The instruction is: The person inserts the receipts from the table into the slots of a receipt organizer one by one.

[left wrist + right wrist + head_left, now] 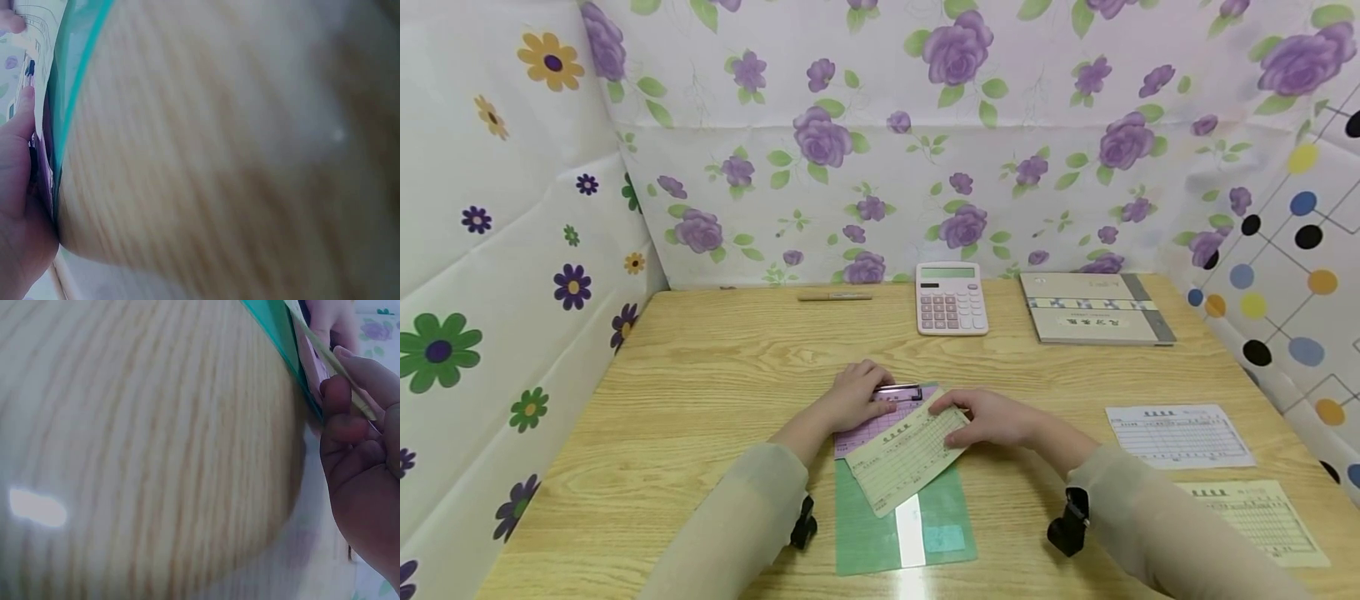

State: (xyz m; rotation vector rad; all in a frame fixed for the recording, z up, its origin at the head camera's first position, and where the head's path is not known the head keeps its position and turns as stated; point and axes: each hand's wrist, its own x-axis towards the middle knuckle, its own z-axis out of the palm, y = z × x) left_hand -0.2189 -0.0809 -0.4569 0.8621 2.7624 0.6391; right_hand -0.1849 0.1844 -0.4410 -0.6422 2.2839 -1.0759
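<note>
A green translucent clipboard (868, 537) lies on the table with its metal clip (904, 393) at the far end. My left hand (852, 398) grips it at the clip, thumb over a pink printed form (859, 432) lying on the board. Above that form, a pale yellow printed form (906, 458) slants across the board. Its upper right edge is pinched between the thumb and fingers of my right hand (996, 418). In the right wrist view the yellow sheet (325, 353) passes between thumb and fingers. Whether the clip's jaw is raised cannot be made out.
A white form (1180, 437) and another yellow form (1262, 517) lie at the right. Along the back are a brown pen (835, 297), a pink calculator (952, 300) and a grey account book (1093, 310). Patterned sheeting (880, 167) stands behind the table.
</note>
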